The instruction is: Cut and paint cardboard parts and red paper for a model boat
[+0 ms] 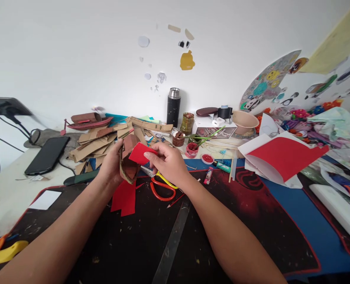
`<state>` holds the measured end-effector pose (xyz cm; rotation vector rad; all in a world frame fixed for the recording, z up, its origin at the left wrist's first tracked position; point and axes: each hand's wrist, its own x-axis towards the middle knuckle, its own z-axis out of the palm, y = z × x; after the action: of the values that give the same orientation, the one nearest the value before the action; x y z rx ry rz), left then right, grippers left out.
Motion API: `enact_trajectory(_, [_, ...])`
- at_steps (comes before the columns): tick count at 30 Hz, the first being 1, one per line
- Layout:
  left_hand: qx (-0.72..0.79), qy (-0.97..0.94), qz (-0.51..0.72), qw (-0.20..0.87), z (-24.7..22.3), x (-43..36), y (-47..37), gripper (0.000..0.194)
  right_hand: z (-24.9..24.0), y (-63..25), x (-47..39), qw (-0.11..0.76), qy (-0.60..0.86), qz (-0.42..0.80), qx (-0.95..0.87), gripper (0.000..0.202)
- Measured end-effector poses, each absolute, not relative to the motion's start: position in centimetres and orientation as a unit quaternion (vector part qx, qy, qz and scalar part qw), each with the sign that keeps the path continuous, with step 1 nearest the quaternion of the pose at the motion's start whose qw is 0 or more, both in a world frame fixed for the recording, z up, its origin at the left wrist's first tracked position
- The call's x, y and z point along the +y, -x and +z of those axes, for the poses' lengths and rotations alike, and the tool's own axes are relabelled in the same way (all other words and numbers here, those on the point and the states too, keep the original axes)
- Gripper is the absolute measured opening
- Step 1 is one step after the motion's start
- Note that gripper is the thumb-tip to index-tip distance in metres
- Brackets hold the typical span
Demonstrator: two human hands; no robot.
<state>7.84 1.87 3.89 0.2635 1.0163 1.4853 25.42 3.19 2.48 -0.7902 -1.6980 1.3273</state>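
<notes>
My left hand [111, 161] is wrapped round a small brown-painted cardboard model [129, 169] with raw edges, tilted above the mat. Between the thumb and fingers of my right hand [169, 161] is a small piece of red card [138, 152], held against or just in front of the model; contact is hard to tell. Beneath the model lies a red corrugated sheet [126, 200] with a notched edge. Orange-handled scissors [153, 194] and a yellow-handled tool [166, 180] rest below my right hand, partly hidden by it.
A clear ruler [172, 240] and a red pencil [175, 200] lie on the dark mat [127, 252]. Cardboard scraps [94, 144] are heaped behind, with a black flask [173, 108] and an open red paint jar [192, 150]. Rolled red paper [284, 156] sits right, a phone [47, 156] left.
</notes>
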Motion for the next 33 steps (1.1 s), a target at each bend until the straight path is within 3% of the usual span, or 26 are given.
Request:
enact_trajectory(7, [0.446, -0.109, 0.635, 0.621, 4.0, 1.8, -8.4, 0.037, 2.5, -25.5, 3.1, 0.39, 0.35, 0.379, -0.763, 0.021])
enact_trajectory(12, [0.468, -0.127, 0.634, 0.602, 3.1, 1.9, -8.2, 0.029, 3.0, -25.6, 2.9, 0.364, 0.352, 0.31, -0.805, 0.017])
enact_trajectory(17, [0.483, -0.147, 0.654, 0.564, 2.0, 2.2, -7.8, 0.024, 3.0, -25.6, 3.0, 0.356, 0.359, 0.297, -0.81, 0.018])
enact_trajectory(33, [0.47, -0.123, 0.653, 0.58, 3.3, 1.8, -8.3, 0.026, 2.7, -25.3, 2.9, 0.381, 0.37, 0.314, -0.787, 0.015])
